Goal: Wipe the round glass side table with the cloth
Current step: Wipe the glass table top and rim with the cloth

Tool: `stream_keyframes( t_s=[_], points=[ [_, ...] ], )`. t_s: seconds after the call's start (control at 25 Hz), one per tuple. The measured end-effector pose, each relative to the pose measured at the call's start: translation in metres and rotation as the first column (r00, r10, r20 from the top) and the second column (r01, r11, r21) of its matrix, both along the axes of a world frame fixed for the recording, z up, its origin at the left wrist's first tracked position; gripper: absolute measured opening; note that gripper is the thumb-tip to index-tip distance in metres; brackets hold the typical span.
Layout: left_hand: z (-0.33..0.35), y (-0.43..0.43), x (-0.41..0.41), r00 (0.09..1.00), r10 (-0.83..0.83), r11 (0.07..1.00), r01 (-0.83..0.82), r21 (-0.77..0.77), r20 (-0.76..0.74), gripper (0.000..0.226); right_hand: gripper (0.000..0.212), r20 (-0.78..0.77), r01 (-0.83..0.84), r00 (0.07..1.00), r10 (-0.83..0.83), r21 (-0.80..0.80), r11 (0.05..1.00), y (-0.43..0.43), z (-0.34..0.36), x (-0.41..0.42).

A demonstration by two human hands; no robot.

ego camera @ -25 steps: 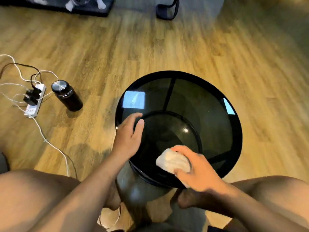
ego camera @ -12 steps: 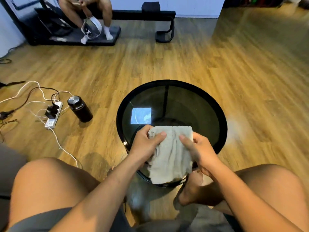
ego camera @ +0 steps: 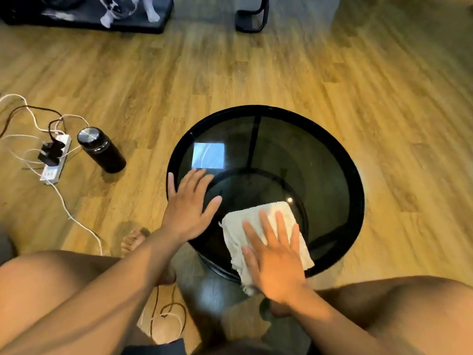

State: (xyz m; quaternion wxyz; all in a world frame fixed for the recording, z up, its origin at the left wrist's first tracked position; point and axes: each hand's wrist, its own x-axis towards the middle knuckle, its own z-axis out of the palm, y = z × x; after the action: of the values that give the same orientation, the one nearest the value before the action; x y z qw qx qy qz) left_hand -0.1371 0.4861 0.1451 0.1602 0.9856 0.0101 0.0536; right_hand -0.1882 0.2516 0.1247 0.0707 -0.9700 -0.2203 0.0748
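The round glass side table has a dark smoked top and a black rim, and it stands on the wooden floor in front of my knees. A white cloth lies spread flat on the near part of the glass, its near corner hanging over the rim. My right hand presses on the cloth with straight, spread fingers. My left hand rests flat on the glass at the table's left edge, fingers straight, just left of the cloth.
A black bottle with a metal lid stands on the floor left of the table, next to a white power strip with trailing cables. A black mat with another person's feet and a black stand are far back.
Half a second ago both hands held the cloth up over the table. Now the cloth lies flat on the glass under my right palm, and my left hand has let go and rests on the glass.
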Motion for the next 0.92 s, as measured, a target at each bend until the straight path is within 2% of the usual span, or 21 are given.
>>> stream_keyframes(
  t_s=[0.08,0.32,0.48,0.6,0.76,0.92],
  points=[
    [-0.014,0.011,0.01,0.999,-0.031,1.0,0.031,-0.004,-0.016,0.068,0.055,0.014,-0.007,1.0,0.007,-0.017,1.0,0.007,-0.009,0.021],
    [-0.027,0.014,0.012,0.995,-0.042,0.994,0.051,-0.093,0.094,0.075,0.057,0.07,-0.018,0.997,0.024,-0.077,0.997,0.066,-0.007,0.141],
    [-0.027,0.015,0.013,0.992,-0.049,0.986,0.066,-0.153,0.113,0.075,0.056,0.032,0.094,0.995,-0.091,-0.11,0.989,0.131,-0.013,0.273],
    [-0.031,0.017,0.014,0.988,-0.041,0.978,0.07,-0.194,0.151,0.075,0.056,0.019,0.175,0.984,-0.174,-0.125,0.977,0.167,-0.016,0.336],
    [-0.033,0.017,0.014,0.983,-0.008,0.966,0.055,-0.253,0.184,0.074,0.059,0.011,0.193,0.981,-0.193,-0.107,0.975,0.176,-0.01,0.324],
    [-0.028,0.018,0.015,0.984,0.043,0.962,0.006,-0.274,0.171,0.071,0.057,0.018,0.029,0.999,-0.027,-0.099,0.995,0.164,-0.001,0.23]
  ],
)
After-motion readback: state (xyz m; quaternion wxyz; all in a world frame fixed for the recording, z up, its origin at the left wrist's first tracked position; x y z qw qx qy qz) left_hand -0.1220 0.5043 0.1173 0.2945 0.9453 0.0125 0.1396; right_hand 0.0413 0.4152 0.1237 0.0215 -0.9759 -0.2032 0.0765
